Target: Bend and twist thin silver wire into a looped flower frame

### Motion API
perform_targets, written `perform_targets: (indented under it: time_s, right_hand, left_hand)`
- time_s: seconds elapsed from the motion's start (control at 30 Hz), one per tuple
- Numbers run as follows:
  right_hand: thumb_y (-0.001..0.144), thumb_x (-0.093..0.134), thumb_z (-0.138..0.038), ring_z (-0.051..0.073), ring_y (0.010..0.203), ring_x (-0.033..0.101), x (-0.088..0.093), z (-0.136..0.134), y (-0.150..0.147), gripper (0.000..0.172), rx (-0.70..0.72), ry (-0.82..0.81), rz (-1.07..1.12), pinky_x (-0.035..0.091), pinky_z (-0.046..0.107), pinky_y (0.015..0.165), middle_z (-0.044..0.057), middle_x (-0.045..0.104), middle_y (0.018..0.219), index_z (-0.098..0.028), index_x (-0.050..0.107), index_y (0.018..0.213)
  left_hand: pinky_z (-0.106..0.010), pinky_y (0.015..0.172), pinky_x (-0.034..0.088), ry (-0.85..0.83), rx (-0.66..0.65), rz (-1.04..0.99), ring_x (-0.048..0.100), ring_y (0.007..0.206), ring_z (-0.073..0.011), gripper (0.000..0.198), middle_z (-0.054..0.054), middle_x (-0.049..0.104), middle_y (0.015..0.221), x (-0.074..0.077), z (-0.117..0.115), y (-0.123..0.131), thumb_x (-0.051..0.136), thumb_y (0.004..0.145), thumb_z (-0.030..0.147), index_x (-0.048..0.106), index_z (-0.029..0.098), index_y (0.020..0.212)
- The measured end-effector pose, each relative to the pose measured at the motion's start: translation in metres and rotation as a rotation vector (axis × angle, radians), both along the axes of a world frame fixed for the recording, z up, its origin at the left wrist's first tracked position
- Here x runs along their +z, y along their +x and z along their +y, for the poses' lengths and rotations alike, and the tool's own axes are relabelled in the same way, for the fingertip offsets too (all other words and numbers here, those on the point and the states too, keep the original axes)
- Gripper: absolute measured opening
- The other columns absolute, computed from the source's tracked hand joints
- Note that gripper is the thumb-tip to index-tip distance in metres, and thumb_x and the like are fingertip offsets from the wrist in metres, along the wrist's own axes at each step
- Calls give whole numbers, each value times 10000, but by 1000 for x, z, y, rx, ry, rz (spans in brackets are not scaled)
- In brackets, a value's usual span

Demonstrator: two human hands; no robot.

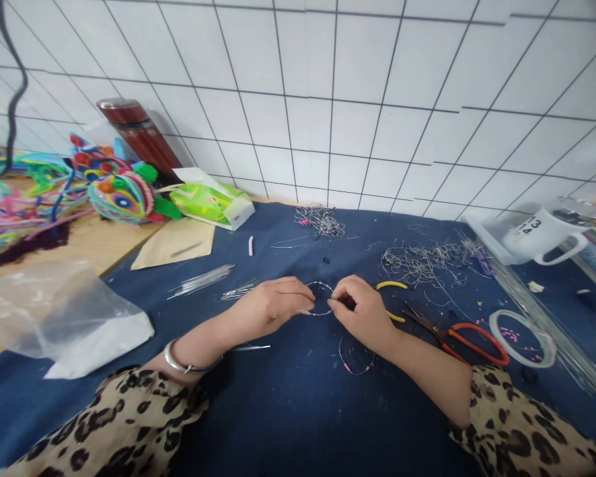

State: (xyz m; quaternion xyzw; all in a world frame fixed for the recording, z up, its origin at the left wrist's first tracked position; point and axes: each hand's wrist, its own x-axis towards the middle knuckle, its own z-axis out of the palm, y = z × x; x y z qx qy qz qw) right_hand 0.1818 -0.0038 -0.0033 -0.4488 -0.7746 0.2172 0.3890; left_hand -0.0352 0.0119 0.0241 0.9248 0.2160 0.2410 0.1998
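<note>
Between my two hands a thin silvery wire ring (322,314) is held above the dark blue cloth. My left hand (278,301) pinches its left side, fingers bent over the wire. On the right side my right hand (358,310) grips the ring between thumb and forefinger. Below my right hand lies another wire ring with pink beads (347,366). Yellow-handled pliers (391,285) rest partly hidden behind my right hand. Next to them are scissors with orange-red handles (477,334). Short straight wires (238,289) lie beside my left hand.
Tangled wire (422,262) and a smaller wire heap (322,220) lie toward the tiled wall. At right are a bead dish (496,324), long wires (551,331) and a white mug (541,235). A plastic bag (64,311), green tissue pack (206,199) and red thermos (144,139) stand left.
</note>
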Motion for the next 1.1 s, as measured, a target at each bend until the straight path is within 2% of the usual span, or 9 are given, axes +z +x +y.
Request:
perform_targets:
  time_s: [0.17,0.3,0.37,0.53,0.73,0.87,1.1]
  right_hand:
    - [709,539,-123,147,882,541,3,2,5,126,195,-137,147,451,256,664,56,550,1031,-189,508,812]
    - [713,543,-126,135,869,544,11,1,9,187,387,-274,202,462,266,684,61,546,1041,-187,470,874]
    - [708,561,-140,132,848,546,14,0,9,226,425,-326,243,464,271,680,61,546,1024,-191,438,892]
    - [721,585,-184,113,777,543,17,-1,5,286,391,-389,320,458,267,661,36,550,937,-199,404,941]
    - [699,650,-246,112,759,521,15,-2,5,303,376,-394,255,458,256,644,25,527,890,-187,457,925]
    - [674,680,-268,118,766,523,12,-2,4,362,303,-396,263,461,254,634,28,531,904,-195,451,945]
    - [681,675,-298,112,731,530,9,-1,3,334,230,-384,233,461,260,643,14,544,847,-196,473,926]
  left_hand:
    - [-330,806,478,-15,-29,10,555,954,-187,234,-121,616,1023,0,2,-2,428,856,140,610,159,1002]
    - [-336,824,476,-76,-92,-11,553,982,-191,249,-128,616,1042,6,4,-5,411,863,140,608,159,1014]
    - [-338,832,473,-101,-103,-12,555,984,-192,250,-128,620,1039,10,3,-7,408,867,143,614,160,1008]
    - [-326,838,469,-120,-107,-1,562,979,-183,243,-120,620,1051,15,1,-10,420,863,137,625,161,991]
    - [-323,823,481,-91,-89,8,571,970,-185,244,-119,621,1052,9,3,-10,415,864,145,622,163,992]
    - [-314,800,493,-61,-69,-19,572,968,-185,253,-121,614,1058,5,5,-11,406,864,138,615,165,1004]
    - [-309,814,485,-33,-65,-5,564,978,-182,256,-113,611,1056,4,5,-11,420,845,103,603,165,1014]
